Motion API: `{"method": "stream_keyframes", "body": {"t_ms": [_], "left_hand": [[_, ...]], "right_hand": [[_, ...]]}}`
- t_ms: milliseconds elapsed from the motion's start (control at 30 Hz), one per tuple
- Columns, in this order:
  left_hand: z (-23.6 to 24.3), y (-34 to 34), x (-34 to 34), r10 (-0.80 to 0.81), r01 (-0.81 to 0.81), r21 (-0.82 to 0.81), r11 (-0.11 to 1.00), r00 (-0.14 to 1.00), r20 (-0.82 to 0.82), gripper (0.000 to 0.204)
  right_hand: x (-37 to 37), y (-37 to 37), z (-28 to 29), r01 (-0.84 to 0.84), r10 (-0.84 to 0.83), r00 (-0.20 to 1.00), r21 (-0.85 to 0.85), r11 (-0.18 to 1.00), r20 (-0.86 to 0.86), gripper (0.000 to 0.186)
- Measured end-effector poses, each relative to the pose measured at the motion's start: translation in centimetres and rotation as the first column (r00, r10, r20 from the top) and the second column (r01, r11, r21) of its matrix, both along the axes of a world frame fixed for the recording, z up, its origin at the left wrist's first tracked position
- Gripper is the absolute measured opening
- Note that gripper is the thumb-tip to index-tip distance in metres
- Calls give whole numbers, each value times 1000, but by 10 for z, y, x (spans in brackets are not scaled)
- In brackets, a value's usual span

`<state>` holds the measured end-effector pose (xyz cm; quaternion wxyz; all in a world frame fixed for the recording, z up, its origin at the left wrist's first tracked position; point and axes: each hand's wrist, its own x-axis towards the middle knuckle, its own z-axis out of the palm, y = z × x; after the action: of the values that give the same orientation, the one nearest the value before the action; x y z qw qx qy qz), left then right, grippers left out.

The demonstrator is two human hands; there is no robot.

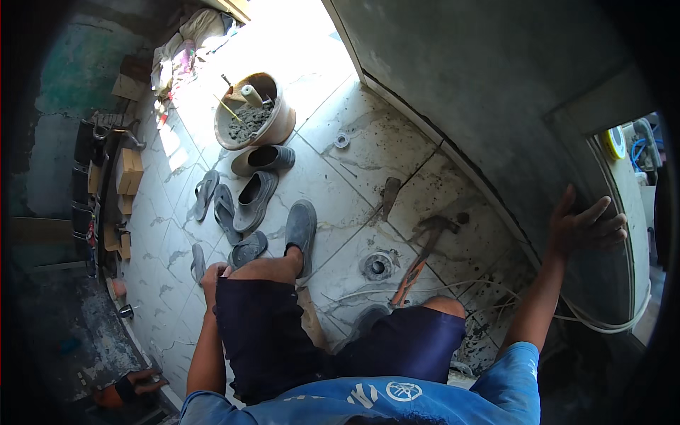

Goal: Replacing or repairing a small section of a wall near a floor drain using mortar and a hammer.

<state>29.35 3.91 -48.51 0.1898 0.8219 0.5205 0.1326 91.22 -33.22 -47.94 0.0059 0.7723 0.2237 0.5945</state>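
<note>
My right hand [589,225] is open, its fingers spread against the grey wall [482,92] beside an opening's edge. Nothing is held in it. By my left knee, my left hand [211,280] is closed near the hem of my dark shorts [262,319]. What its fingers hold, if anything, is hidden. On the tiles between my legs and the wall lies a hammer [418,269] with an orange-marked handle. A round grey fitting [377,265] with a central hole sits left of it. Farther off are a small flat tool [390,197] and a small ring [342,141].
A bucket [283,122] of grey mortar with tools in it stands ahead. Clogs [256,200] and slippers [225,212] lie left of my foot. A pale cable [496,283] loops toward the opening. Boxes [129,172] line the left side. A person [127,388] shows dimly lower left.
</note>
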Motion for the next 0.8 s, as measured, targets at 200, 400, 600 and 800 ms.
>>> {"method": "stream_keyframes", "body": {"t_ms": [200, 400, 600, 800], "left_hand": [[-23, -4, -26, -93, 100, 192, 976, 995, -42, 16], [-45, -23, -57, 59, -56, 112, 992, 998, -23, 17], [-71, -29, -75, 156, -158, -36, 987, 986, -51, 17], [-107, -23, -60, 176, -176, -196, 965, 984, -22, 15]], "right_hand": [[-6, 6, 0, 90, -92, 993, -26, 996, -70, 74], [-84, 41, -55, -194, -184, 847, -613, 766, -498, 61], [-126, 102, -126, -535, -203, -95, -122, 836, -974, 44], [-123, 173, -204, -253, -418, -591, -334, 908, -689, 59]]}}
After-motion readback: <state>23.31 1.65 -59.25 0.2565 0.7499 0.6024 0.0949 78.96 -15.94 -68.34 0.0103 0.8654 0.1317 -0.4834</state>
